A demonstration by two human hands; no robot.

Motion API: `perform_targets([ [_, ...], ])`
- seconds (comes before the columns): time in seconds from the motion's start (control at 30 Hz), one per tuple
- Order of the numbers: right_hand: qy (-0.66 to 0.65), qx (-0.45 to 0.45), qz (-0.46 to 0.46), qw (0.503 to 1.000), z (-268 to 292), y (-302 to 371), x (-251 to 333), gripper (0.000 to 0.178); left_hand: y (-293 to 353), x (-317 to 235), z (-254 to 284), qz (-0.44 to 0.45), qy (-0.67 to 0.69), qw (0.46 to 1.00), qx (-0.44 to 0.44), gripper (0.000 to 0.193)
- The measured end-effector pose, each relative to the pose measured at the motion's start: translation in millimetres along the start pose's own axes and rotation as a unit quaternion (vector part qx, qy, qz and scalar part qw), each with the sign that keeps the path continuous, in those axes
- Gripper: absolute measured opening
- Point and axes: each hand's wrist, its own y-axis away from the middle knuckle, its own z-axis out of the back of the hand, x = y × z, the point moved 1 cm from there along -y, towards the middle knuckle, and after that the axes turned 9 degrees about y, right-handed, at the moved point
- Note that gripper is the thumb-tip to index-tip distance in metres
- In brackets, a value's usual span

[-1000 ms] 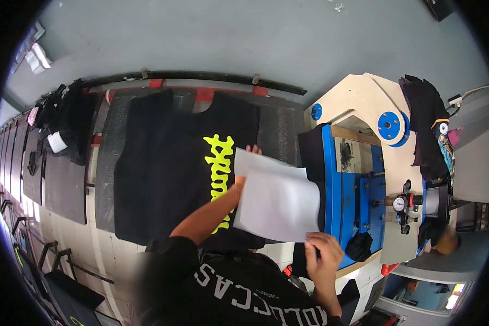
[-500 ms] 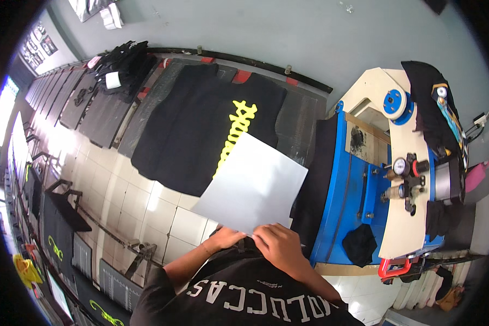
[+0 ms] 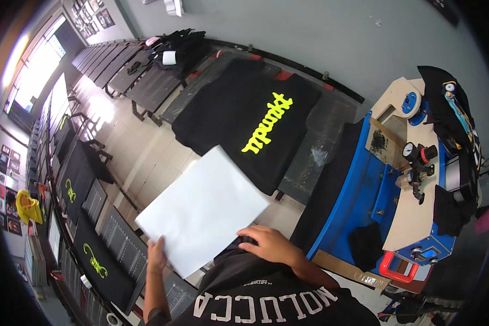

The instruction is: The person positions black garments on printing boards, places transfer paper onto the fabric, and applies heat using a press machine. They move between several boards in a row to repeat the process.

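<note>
A large white sheet (image 3: 204,209) is tilted in front of my body. My left hand (image 3: 156,256) grips its left edge, with the thumb on top and the other fingers mostly hidden beneath. At the sheet's near right edge is my right hand (image 3: 270,244), its fingers bent and thumb apart, with a dark gap between them. Its fingertips are at the edge or just off it. Beyond the sheet, a black garment (image 3: 223,114) lies flat on a dark printing board (image 3: 323,155), with bright yellow lettering (image 3: 269,124) across it.
On my right stands a blue and cream press machine (image 3: 337,204) with a pressure gauge (image 3: 410,151) and a red handle (image 3: 392,269). Black garments (image 3: 182,46) are piled on the far boards. To my left, a rack of boards holds black pieces with yellow prints (image 3: 95,261).
My left hand has moved left along with the sheet, which has turned and uncovered the yellow lettering. My hands, close together before, are now apart. The whole view has shifted left.
</note>
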Motion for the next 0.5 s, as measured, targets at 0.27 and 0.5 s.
perform_targets([
  [0.27, -0.187, -0.003, -0.117, 0.975, 1.0, 61.8, -14.2, 0.028, 212.7, 42.9, 251.7, 0.209, -0.161, 0.86, -0.436, 0.046],
  [0.5, -0.135, -0.044, -0.132, 0.981, 12.7, 66.1, -5.1, 0.025, 203.0, 64.3, 268.4, 0.245, -0.403, 0.709, -0.524, 0.044],
])
